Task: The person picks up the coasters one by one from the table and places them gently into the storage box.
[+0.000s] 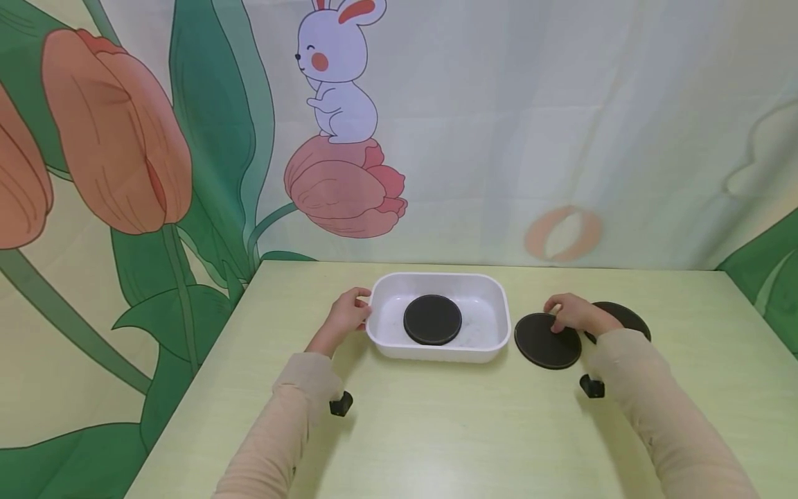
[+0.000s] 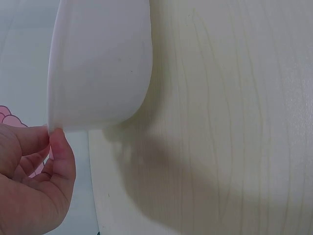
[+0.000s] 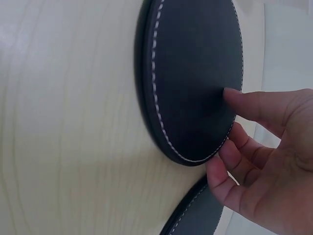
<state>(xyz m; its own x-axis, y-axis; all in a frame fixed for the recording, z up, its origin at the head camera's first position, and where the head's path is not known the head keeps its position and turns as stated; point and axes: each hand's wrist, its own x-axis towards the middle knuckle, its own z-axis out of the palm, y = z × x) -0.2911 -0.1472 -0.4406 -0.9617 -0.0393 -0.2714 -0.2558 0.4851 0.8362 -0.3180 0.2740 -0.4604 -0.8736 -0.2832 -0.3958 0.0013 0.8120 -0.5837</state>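
Observation:
A white tray (image 1: 492, 305) stands mid-table with a round black coaster (image 1: 432, 319) lying flat inside it. My left hand (image 1: 357, 310) pinches the tray's left rim; in the left wrist view the thumb and a finger (image 2: 57, 147) close on the rim of the tray (image 2: 100, 63). To the right of the tray a second black coaster (image 1: 544, 341) with white stitching lies on the table. My right hand (image 1: 569, 313) grips its far edge. In the right wrist view the thumb rests on top of this coaster (image 3: 195, 78) and my fingers (image 3: 222, 164) curl at its rim.
A third black coaster (image 1: 626, 317) lies partly behind my right hand, also seen as a coaster edge (image 3: 193, 220). The pale wooden table (image 1: 461, 430) ends at a printed backdrop with a rabbit and tulips. Small black wrist mounts (image 1: 341, 403) hang by both forearms.

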